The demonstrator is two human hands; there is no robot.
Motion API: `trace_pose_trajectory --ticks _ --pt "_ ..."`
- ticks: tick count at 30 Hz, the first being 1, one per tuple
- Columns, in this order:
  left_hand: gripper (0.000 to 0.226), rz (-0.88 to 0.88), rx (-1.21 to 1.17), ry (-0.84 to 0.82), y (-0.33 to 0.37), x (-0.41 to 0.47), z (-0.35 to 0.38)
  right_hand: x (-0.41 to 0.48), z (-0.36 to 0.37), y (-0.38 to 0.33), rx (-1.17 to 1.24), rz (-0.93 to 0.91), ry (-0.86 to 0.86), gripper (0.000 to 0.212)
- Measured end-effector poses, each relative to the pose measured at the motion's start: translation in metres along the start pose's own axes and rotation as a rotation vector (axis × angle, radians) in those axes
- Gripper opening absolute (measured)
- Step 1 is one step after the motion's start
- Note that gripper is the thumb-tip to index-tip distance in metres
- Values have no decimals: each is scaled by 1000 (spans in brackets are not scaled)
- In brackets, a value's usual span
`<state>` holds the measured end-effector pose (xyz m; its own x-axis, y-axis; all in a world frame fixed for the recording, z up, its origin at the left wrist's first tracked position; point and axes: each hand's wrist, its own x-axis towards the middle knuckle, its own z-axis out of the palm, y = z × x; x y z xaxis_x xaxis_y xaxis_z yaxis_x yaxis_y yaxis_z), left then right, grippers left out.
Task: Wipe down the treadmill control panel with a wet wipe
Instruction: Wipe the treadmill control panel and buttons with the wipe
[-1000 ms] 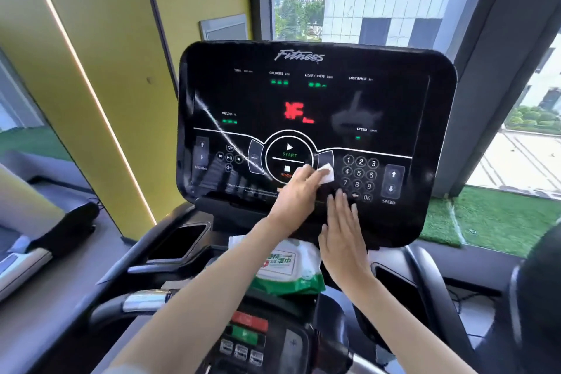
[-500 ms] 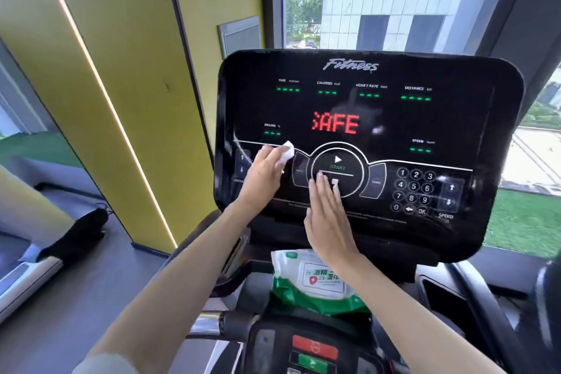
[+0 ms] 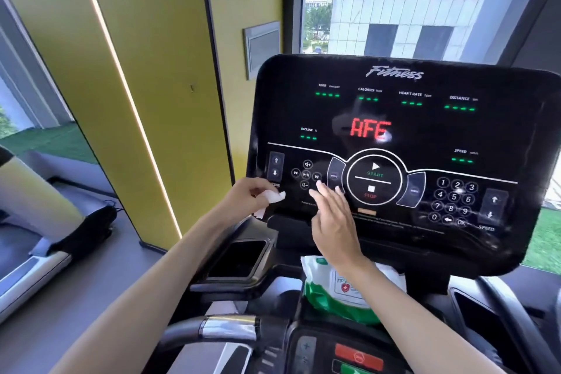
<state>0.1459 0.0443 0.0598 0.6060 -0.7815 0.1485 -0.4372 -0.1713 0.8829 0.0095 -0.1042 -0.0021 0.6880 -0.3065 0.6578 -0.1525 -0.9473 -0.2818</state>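
Observation:
The black treadmill control panel (image 3: 425,130) fills the right half of the view, with green readouts, red letters and a round start/stop button. My left hand (image 3: 247,194) pinches a crumpled white wet wipe (image 3: 273,197) against the panel's lower left corner, under the incline buttons. My right hand (image 3: 334,218) lies flat with fingers spread on the panel's lower edge, fingertips by the media buttons left of the start/stop ring.
A green and white wet wipe pack (image 3: 343,291) sits in the console tray below the panel. A dark cup holder (image 3: 239,258) is to its left, a handlebar (image 3: 212,328) and red and green buttons (image 3: 358,357) lower down. A yellow wall (image 3: 145,70) stands left.
My left hand has carried the wipe from the panel's middle leftward and down to the lower left corner. My right hand has shifted left along the bottom edge. The view has turned left.

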Motion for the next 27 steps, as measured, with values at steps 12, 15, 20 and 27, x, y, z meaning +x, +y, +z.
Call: trace_pose_trajectory --ticks 12,15,20,27 --pt "36 -264 -760 -4 -11 -15 5 28 -5 -52 1172 872 -297 17" --pt "38 -304 -694 -121 -15 -19 -1 26 -5 -49 1026 860 -290 22" --pt "14 -357 -264 -91 -16 -6 5 22 -4 -44 742 637 -282 18" --pt "5 137 344 707 5 33 -1 3 -1 -19 16 214 -52 21"
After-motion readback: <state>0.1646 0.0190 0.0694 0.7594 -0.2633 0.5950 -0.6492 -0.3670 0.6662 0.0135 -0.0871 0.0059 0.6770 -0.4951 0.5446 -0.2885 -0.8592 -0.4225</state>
